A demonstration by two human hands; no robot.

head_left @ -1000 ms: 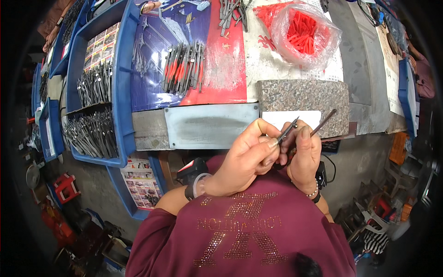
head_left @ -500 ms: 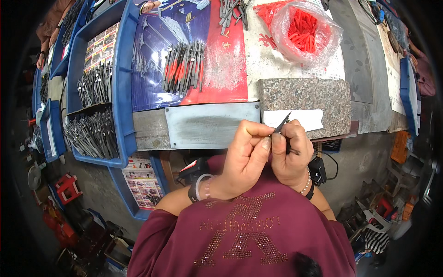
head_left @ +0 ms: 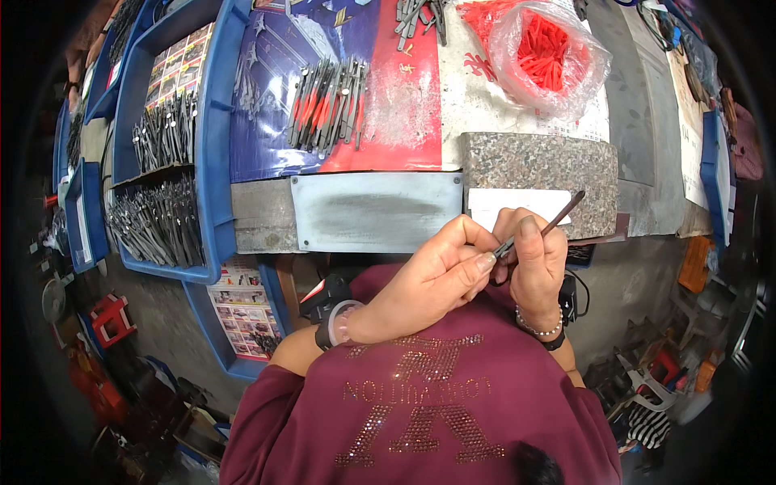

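Between my hands is a slim dark metal piece [head_left: 561, 214], its long brownish shaft slanting up and to the right past my right hand. My left hand [head_left: 446, 279] is closed, with thumb and fingertips pinching the lower greyish end. Fingers bent, my right hand [head_left: 529, 263] grips the same piece near its middle and touches the left fingertips. The grip hides part of the piece, so its exact kind is unclear. Behind the hands a white paper strip [head_left: 505, 202] lies on a speckled stone slab [head_left: 541, 162].
Left of the slab is a pale metal plate [head_left: 376, 212]. A blue crate [head_left: 217, 162] holds many slim dark metal pieces [head_left: 158, 226]. More pieces, some red, lie in a row [head_left: 327, 105]. A clear plastic bag [head_left: 594, 69] contains red strips [head_left: 543, 52].
The dark pointed end no longer sticks up between my fingertips. Now a long shaft points up and right from my right hand. Both hands have shifted slightly right, still gripping.
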